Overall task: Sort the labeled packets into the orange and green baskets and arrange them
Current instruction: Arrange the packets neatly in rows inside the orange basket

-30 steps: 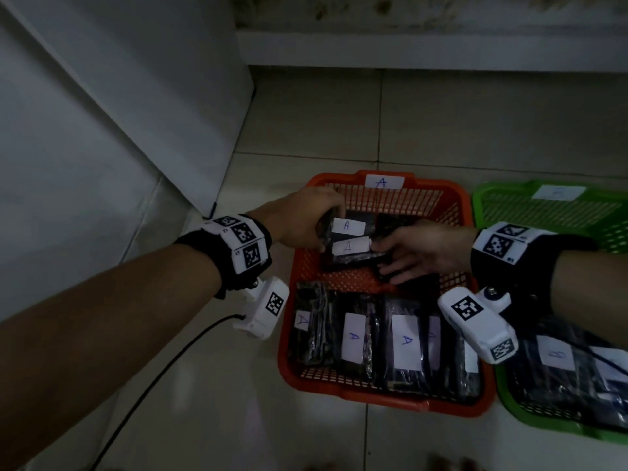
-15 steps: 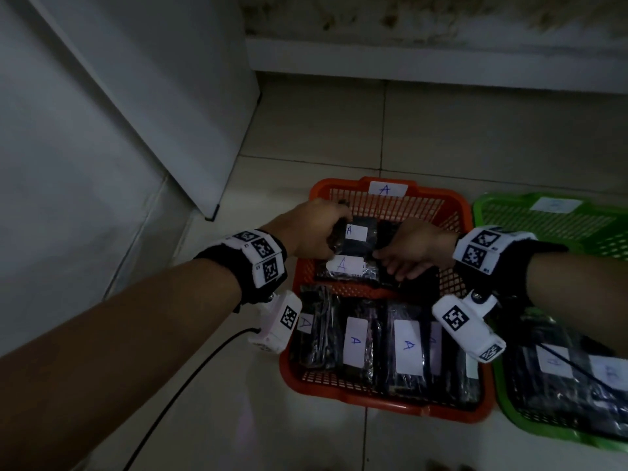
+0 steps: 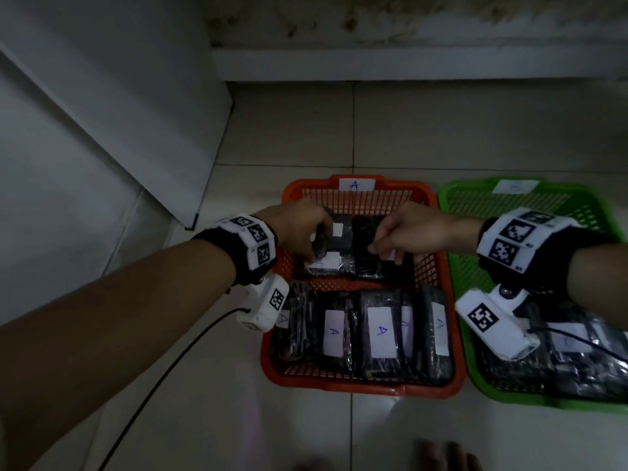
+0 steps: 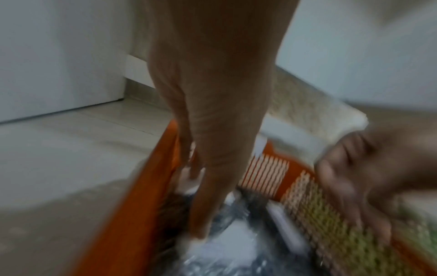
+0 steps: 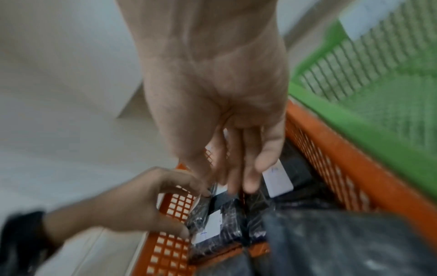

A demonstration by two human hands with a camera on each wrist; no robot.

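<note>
Left hand curls its fingers round 2 stacked labeled packets at the far left of the orange basket. Right hand, fingers loosely extended, touches the dark packet just beside them. Green basket sits right of the orange basket.
</note>
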